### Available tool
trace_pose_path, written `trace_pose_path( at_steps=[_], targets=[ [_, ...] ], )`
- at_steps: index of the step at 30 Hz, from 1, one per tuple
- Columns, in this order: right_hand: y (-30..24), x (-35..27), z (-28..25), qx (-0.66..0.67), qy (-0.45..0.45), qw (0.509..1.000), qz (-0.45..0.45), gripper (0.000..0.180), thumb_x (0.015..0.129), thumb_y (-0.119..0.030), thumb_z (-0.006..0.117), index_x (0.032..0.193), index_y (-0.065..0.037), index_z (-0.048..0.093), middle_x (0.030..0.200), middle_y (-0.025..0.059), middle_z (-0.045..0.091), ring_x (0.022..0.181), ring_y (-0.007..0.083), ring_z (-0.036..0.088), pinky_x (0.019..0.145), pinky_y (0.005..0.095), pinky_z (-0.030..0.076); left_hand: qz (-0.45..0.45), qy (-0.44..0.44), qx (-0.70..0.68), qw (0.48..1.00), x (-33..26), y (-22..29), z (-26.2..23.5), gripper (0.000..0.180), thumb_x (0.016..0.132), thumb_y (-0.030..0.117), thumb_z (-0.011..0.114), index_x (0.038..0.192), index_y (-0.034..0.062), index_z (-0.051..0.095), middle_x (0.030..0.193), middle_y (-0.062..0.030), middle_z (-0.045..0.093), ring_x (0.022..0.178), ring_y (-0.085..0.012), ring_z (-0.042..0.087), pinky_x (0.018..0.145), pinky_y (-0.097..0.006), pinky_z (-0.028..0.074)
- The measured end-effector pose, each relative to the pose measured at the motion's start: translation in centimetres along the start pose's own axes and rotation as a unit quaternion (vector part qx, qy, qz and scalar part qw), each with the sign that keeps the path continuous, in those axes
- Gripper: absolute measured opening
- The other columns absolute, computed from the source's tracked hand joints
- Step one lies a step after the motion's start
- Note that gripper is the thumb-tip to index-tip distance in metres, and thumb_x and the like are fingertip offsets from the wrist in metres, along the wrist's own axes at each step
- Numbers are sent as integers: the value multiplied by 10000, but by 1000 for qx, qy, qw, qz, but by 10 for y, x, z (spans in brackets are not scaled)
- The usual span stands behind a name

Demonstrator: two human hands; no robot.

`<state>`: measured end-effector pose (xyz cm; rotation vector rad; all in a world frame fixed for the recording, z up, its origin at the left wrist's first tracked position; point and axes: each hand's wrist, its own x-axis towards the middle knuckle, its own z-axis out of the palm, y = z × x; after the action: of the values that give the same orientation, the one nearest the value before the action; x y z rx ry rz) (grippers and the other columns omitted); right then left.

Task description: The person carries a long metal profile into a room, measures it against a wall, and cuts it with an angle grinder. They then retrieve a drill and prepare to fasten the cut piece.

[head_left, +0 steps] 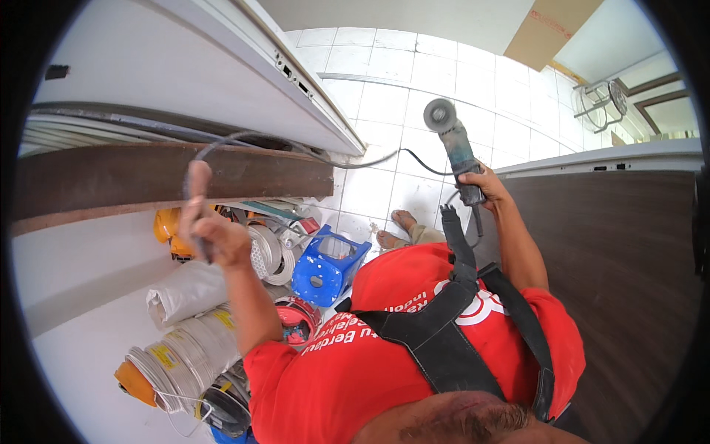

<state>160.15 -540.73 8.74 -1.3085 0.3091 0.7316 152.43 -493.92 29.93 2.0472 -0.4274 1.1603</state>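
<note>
My right hand (484, 185) is wrapped round the dark rear body of an angle grinder (460, 150), held up at the right of centre. Its round disc (440, 115) points away from me, toward the white tiled floor. At the left, my left hand (214, 229) is raised and slightly blurred, with fingers bent round a dark power cord (318, 154). The cord arcs from that hand past a brown board and across toward the grinder. A short dark length of it shows below the left fingers.
A long brown board (148, 177) and a white door panel (222, 59) stand at the left. Below them are a blue plastic stool (322, 270), buckets (177, 359) and coiled cable (274, 251). A dark wood panel (606, 259) stands close on the right; a metal-legged stool (603, 103) is farther off.
</note>
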Motion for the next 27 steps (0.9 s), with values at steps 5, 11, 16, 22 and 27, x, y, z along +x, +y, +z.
trace_pose_path(
  at_steps=[5, 11, 16, 22, 27],
  targets=[
    [-1, -4, 4, -361, -7, 931, -53, 820, 537, -95, 799, 1315, -16, 552, 981, 120, 669, 858, 184, 621, 824, 302, 498, 36, 3, -139, 990, 99, 13, 46, 526, 1027, 471, 271, 1325, 52, 382, 1408, -322, 408, 1263, -448, 476, 1046, -550, 403],
    [-10, -14, 48, -405, -218, 888, -10, 837, 528, -100, 803, 1318, 1, 544, 990, 84, 668, 852, 165, 605, 817, 277, 486, -6, -133, -170, 976, 93, -19, 125, 498, 1031, 405, 353, 1375, 46, 385, 1504, -226, 325, 1371, -341, 376, 1102, -484, 355],
    [13, -9, 47, -142, -374, 915, 56, 826, 522, -186, 883, 1243, 57, 561, 994, 98, 667, 802, 159, 639, 745, 289, 529, -150, -248, -27, 957, 10, -81, 162, 601, 1000, 526, 360, 1372, 65, 459, 1559, -230, 200, 1420, -365, 277, 1145, -394, 265],
    [8, -36, 61, 270, -350, 890, 111, 888, 575, -258, 894, 1263, 99, 462, 1042, 233, 619, 748, 311, 681, 517, 399, 590, -308, -272, -110, 905, -130, -60, 182, 561, 1009, 491, 381, 1190, 22, 632, 1516, -228, 322, 1367, -303, 383, 1113, -374, 301],
    [8, -18, 65, 308, -310, 899, -26, 813, 896, -648, 480, 1270, 73, 464, 1095, 243, 610, 745, 261, 674, 535, 359, 597, -539, -243, -356, 723, -175, 7, 210, 449, 1018, 385, 448, 1084, -9, 652, 1127, -105, 647, 978, -177, 593, 893, -308, 457]
  ],
)
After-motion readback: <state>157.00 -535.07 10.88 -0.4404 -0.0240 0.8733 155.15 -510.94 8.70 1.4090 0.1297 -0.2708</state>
